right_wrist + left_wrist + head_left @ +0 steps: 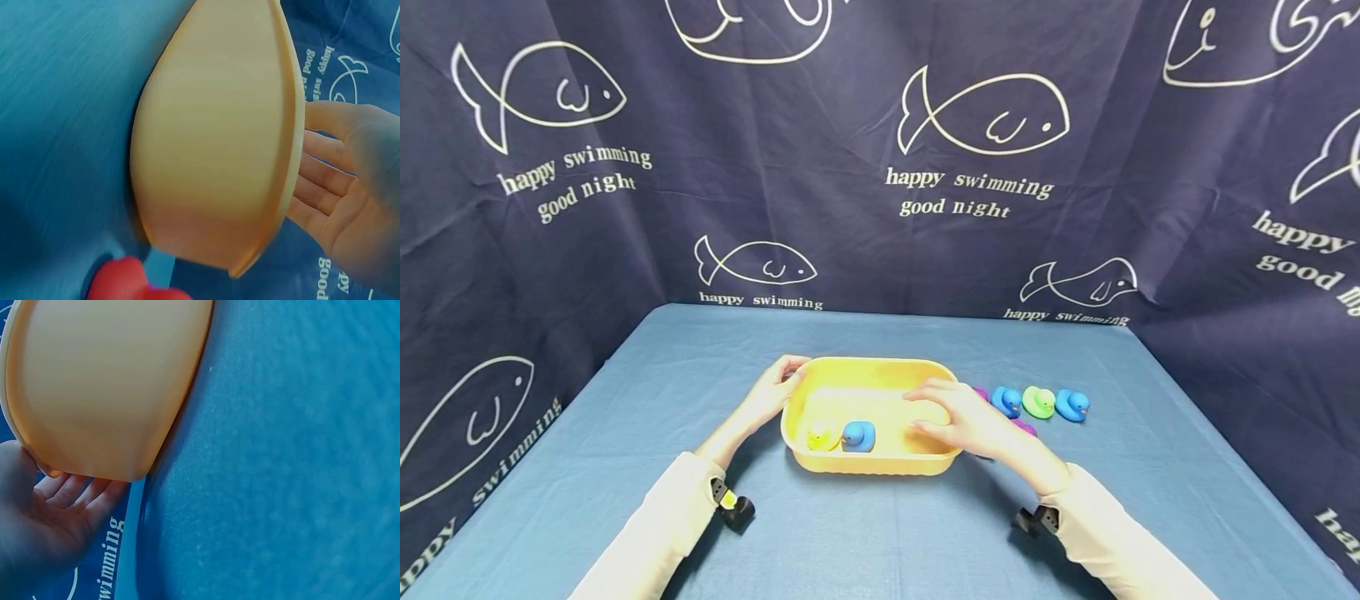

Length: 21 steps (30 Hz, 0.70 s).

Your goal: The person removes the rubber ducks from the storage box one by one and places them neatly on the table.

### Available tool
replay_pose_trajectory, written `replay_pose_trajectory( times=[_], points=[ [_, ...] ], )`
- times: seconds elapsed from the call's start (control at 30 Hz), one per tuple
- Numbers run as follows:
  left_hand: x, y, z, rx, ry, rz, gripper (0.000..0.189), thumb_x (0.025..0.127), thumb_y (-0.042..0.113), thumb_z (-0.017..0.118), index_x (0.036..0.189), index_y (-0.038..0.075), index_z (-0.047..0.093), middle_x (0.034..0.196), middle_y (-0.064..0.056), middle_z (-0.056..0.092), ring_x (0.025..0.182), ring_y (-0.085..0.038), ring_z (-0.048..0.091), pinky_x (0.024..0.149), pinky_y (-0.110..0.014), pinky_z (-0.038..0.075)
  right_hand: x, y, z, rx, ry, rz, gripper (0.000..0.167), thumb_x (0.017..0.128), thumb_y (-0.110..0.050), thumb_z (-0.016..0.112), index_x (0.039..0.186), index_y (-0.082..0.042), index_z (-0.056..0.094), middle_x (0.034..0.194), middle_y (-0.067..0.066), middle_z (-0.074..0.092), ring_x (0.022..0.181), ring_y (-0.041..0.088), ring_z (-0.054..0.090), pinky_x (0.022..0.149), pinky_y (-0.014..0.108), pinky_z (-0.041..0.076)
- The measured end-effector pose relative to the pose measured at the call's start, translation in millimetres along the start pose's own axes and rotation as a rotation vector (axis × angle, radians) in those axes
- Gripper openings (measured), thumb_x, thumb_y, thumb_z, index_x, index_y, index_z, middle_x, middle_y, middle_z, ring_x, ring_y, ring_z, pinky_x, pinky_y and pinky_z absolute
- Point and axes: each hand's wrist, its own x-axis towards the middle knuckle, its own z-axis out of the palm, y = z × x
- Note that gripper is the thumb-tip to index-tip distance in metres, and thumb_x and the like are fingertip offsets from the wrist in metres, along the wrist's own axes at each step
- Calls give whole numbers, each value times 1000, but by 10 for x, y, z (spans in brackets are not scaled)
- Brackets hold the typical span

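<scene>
A yellow plastic tub sits on the table, with a yellow toy duck and a blue toy duck inside near its front wall. At the tub's left end, my left hand grips the rim; in the left wrist view its thumb lies near the rim and its fingers pass behind the wall. My right hand reaches over the right rim with its fingers spread above the tub's inside, holding nothing. Seen from the right wrist, that hand is partly hidden behind the tub wall.
Right of the tub are a blue duck, a green duck, another blue duck and purple pieces partly hidden by my right hand. A red object lies beside the tub. Dark printed cloth hangs behind the table.
</scene>
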Motion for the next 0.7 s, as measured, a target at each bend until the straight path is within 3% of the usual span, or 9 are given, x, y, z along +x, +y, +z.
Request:
replay_pose_trajectory(
  times=[0.37, 0.5, 0.6, 0.7],
  points=[
    [20, -43, -10, -15, -4, -16, 30, 98, 8, 46, 121, -11, 49, 118, -29, 56, 99, -30, 59, 77, -17, 47, 180, -83, 174, -11, 39, -115, 35, 78, -16, 75, 108, 0, 66, 104, 10, 69, 100, 24, 62, 89, 38, 49],
    [22, -37, -12, -1, 2, -19, 30, 98, 8, 46, 121, -10, 49, 119, -29, 56, 97, -26, 59, 76, -15, 46, 246, -107, 233, -3, 19, -161, 35, 78, -15, 75, 107, 1, 66, 103, 10, 69, 98, 23, 62, 88, 37, 50],
    [22, -41, -9, 4, 3, -21, 30, 98, 8, 46, 121, -10, 49, 119, -29, 56, 100, -30, 58, 78, -18, 46, 280, -132, 276, 2, -32, -144, 36, 79, -15, 75, 110, 0, 66, 105, 9, 69, 101, 22, 62, 92, 37, 48],
    [72, -186, -2, 2, 13, -14, 30, 98, 11, 47, 122, -7, 50, 120, -27, 56, 103, -33, 57, 79, -20, 46, 301, -139, 326, -9, -81, -97, 36, 81, -19, 73, 113, -4, 65, 109, 6, 68, 105, 20, 62, 94, 36, 47]
  ],
)
